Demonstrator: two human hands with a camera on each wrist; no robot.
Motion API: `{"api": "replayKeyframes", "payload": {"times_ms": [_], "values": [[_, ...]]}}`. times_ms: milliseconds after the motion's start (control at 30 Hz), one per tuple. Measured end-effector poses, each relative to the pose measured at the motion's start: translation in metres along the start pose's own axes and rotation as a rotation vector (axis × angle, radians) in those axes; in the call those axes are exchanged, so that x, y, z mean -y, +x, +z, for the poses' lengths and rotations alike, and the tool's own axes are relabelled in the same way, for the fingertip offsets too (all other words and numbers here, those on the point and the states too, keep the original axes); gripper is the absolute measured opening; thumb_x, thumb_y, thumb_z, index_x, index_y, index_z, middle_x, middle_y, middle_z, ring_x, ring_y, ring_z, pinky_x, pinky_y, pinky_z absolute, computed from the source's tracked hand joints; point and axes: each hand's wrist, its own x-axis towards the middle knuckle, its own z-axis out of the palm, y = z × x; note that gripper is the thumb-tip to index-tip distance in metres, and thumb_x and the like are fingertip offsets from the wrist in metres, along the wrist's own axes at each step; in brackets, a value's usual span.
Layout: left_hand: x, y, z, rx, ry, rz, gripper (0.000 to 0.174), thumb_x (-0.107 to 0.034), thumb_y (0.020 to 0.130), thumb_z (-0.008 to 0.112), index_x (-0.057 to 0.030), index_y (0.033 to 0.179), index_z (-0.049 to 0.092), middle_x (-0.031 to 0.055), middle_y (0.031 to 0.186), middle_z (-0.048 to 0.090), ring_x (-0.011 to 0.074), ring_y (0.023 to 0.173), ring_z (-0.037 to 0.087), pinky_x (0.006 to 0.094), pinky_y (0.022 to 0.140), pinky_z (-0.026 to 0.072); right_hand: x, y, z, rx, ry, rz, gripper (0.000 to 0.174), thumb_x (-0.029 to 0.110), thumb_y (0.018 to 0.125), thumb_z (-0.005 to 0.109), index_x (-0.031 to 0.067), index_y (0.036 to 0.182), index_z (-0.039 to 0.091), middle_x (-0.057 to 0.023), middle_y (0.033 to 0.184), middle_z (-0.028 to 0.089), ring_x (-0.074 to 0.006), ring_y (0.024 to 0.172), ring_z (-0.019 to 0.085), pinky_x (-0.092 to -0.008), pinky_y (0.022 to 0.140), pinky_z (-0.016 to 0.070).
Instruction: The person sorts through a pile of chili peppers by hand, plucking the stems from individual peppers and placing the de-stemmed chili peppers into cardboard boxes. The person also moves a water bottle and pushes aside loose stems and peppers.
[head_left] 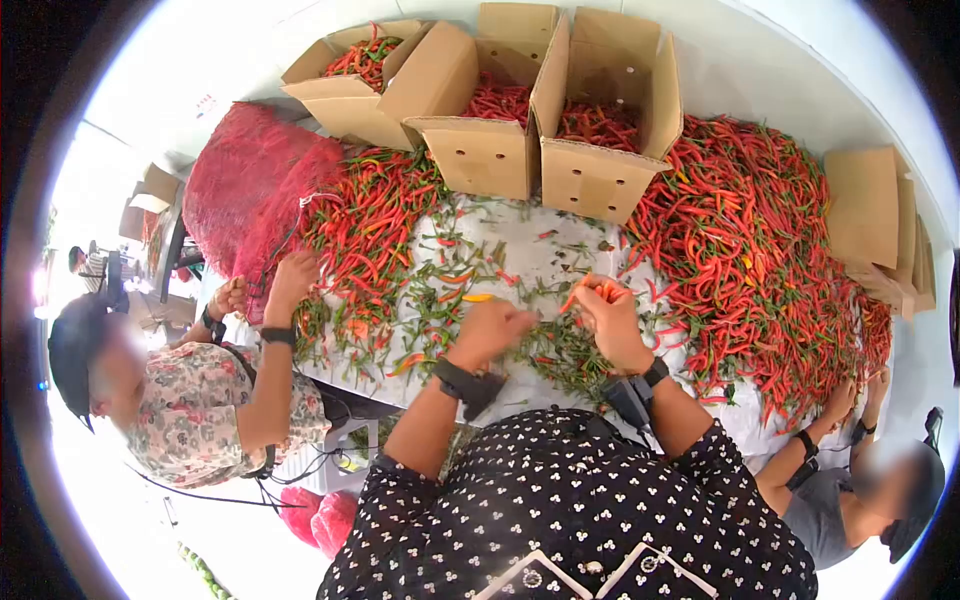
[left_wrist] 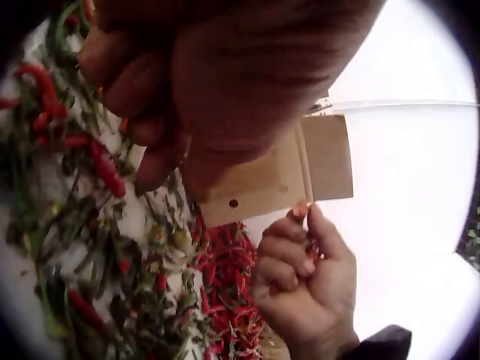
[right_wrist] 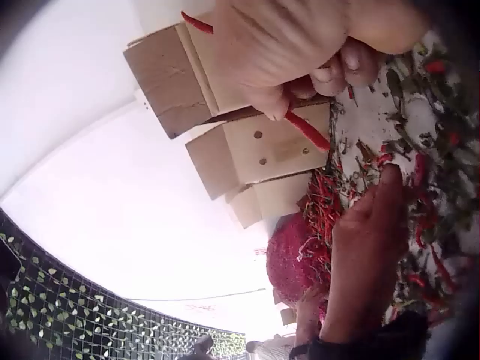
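Note:
My right hand [head_left: 612, 322] grips red chili peppers above the middle of the table. In the right wrist view, a chili pepper [right_wrist: 307, 133] sticks out below the curled fingers and a red tip [right_wrist: 196, 22] shows on the hand's far side. Opposite it, my left hand [head_left: 490, 330] is blurred over the scattered chilies and green stems [head_left: 430, 290]. Its fingers bend inward in the left wrist view [left_wrist: 142, 112]; I cannot tell whether they pinch anything. Just left of that hand's fingertips lies a yellow chili [head_left: 478, 298].
Cardboard boxes [head_left: 490, 160] of chilies stand along the back. A large chili heap [head_left: 740, 240] covers the right side, a smaller pile [head_left: 375, 215] the left, beside a red mesh sack [head_left: 250, 190]. One person [head_left: 200, 400] works at the left, another [head_left: 830, 500] at the right.

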Motion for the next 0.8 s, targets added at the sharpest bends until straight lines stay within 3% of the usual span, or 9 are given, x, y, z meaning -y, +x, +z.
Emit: {"api": "replayKeyframes", "payload": {"times_ms": [100, 133, 200, 300, 433, 533, 567, 667, 800], "values": [[0.012, 0.021, -0.009, -0.256, -0.028, 0.109, 0.015, -0.020, 0.075, 0.056, -0.0059, 0.077, 0.062, 0.0142, 0.069, 0.057, 0.0325, 0.067, 0.058, 0.0415, 0.057, 0.0454, -0.011, 0.011, -0.019, 0.113, 0.195, 0.128, 0.013, 0.016, 0.086, 0.049, 0.0070, 0.079, 0.055, 0.0033, 0.057, 0.043, -0.0055, 0.046, 0.034, -0.0216, 0.042, 0.0250], [0.020, 0.029, -0.007, -0.258, -0.028, 0.109, 0.015, -0.020, 0.075, 0.056, -0.0059, 0.077, 0.062, 0.0142, 0.069, 0.057, 0.0325, 0.067, 0.058, 0.0415, 0.057, 0.0454, -0.015, 0.011, -0.024, 0.125, 0.170, 0.178, 0.015, 0.019, 0.086, 0.046, 0.0075, 0.082, 0.054, -0.0014, 0.062, 0.049, -0.0106, 0.051, 0.042, -0.0239, 0.044, 0.0300], [0.029, 0.043, -0.005, -0.337, 0.345, 0.277, 0.017, -0.016, 0.075, 0.057, -0.0071, 0.089, 0.061, 0.0167, 0.081, 0.060, 0.0318, 0.070, 0.058, 0.0413, 0.059, 0.0461, -0.023, 0.011, -0.022, 0.142, 0.244, 0.219, 0.014, 0.019, 0.086, 0.046, 0.0075, 0.085, 0.053, -0.0035, 0.065, 0.052, -0.0130, 0.054, 0.046, -0.0244, 0.045, 0.0317], [0.030, 0.055, -0.002, -0.133, 0.477, 0.122, 0.019, -0.014, 0.076, 0.055, -0.0063, 0.092, 0.059, 0.0184, 0.091, 0.060, 0.0327, 0.076, 0.059, 0.0426, 0.062, 0.0474, -0.038, 0.015, -0.026, 0.223, 0.334, 0.283, 0.014, 0.018, 0.085, 0.045, 0.0078, 0.092, 0.052, -0.0084, 0.075, 0.059, -0.0195, 0.065, 0.056, -0.0250, 0.048, 0.0369], [0.025, 0.054, -0.004, -0.157, 0.411, 0.141, 0.017, -0.014, 0.075, 0.057, -0.0027, 0.087, 0.059, 0.0171, 0.087, 0.061, 0.0301, 0.074, 0.060, 0.0399, 0.062, 0.0477, -0.037, 0.015, -0.021, 0.163, 0.360, 0.406, 0.018, 0.023, 0.088, 0.044, 0.0074, 0.092, 0.053, -0.0083, 0.076, 0.060, -0.0204, 0.067, 0.059, -0.0280, 0.052, 0.0422], [-0.017, 0.024, -0.019, 0.102, -0.461, -0.001, 0.020, -0.018, 0.072, 0.063, -0.0005, 0.082, 0.060, 0.0130, 0.076, 0.059, 0.0242, 0.066, 0.058, 0.0342, 0.061, 0.0461, -0.049, 0.019, -0.023, 0.184, 0.339, 0.473, 0.034, 0.037, 0.088, 0.048, 0.0076, 0.102, 0.055, -0.0093, 0.087, 0.063, -0.0225, 0.077, 0.062, -0.0322, 0.062, 0.0486], [-0.015, 0.022, -0.016, 0.099, -0.459, -0.006, 0.020, -0.018, 0.072, 0.063, -0.0005, 0.082, 0.060, 0.0130, 0.076, 0.059, 0.0242, 0.066, 0.058, 0.0342, 0.061, 0.0461, -0.051, 0.019, -0.022, 0.189, 0.340, 0.476, 0.034, 0.037, 0.088, 0.048, 0.0076, 0.102, 0.055, -0.0093, 0.087, 0.063, -0.0225, 0.077, 0.062, -0.0322, 0.062, 0.0486], [0.013, 0.017, 0.004, -0.168, 0.125, 0.260, 0.019, -0.018, 0.073, 0.063, -0.0030, 0.085, 0.060, 0.0132, 0.080, 0.059, 0.0268, 0.072, 0.058, 0.0354, 0.064, 0.0462, -0.049, 0.018, -0.017, 0.132, 0.367, 0.557, 0.025, 0.032, 0.088, 0.051, 0.0089, 0.098, 0.055, -0.0071, 0.080, 0.061, -0.0199, 0.070, 0.060, -0.0285, 0.055, 0.0460], [0.029, 0.006, 0.014, -0.066, 0.223, 0.136, 0.021, -0.018, 0.073, 0.063, -0.0045, 0.088, 0.060, 0.0144, 0.082, 0.059, 0.0302, 0.074, 0.058, 0.0377, 0.065, 0.0458, -0.046, 0.015, -0.020, 0.188, 0.404, 0.551, 0.010, 0.020, 0.085, 0.057, 0.0116, 0.086, 0.053, -0.0004, 0.069, 0.052, -0.0107, 0.056, 0.048, -0.0233, 0.045, 0.0353]]}}
